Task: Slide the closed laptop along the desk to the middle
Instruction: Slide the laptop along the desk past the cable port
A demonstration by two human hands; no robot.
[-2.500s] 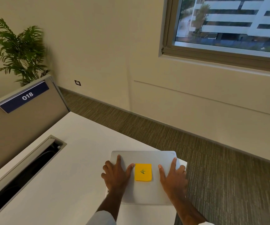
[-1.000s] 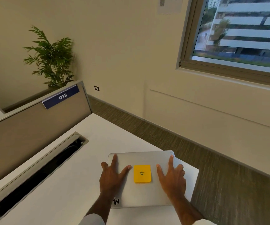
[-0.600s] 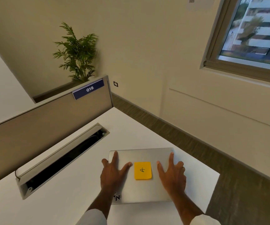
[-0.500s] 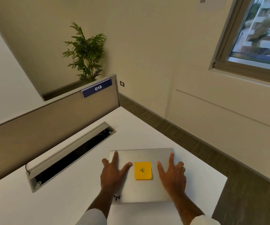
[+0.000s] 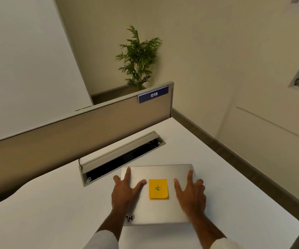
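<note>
With hands (image 5: 158,196) flat, laptop (image 5: 158,209) lies hinge-edge forward.

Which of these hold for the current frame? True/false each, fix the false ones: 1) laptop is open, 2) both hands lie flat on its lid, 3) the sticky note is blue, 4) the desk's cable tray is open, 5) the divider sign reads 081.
1. False. The laptop is closed.
2. True. The left hand and right hand press flat on the lid.
3. False. The sticky note is yellow-orange.
4. True. The cable tray on the desk has its flap raised.
5. False. The sign reads 018.
</note>
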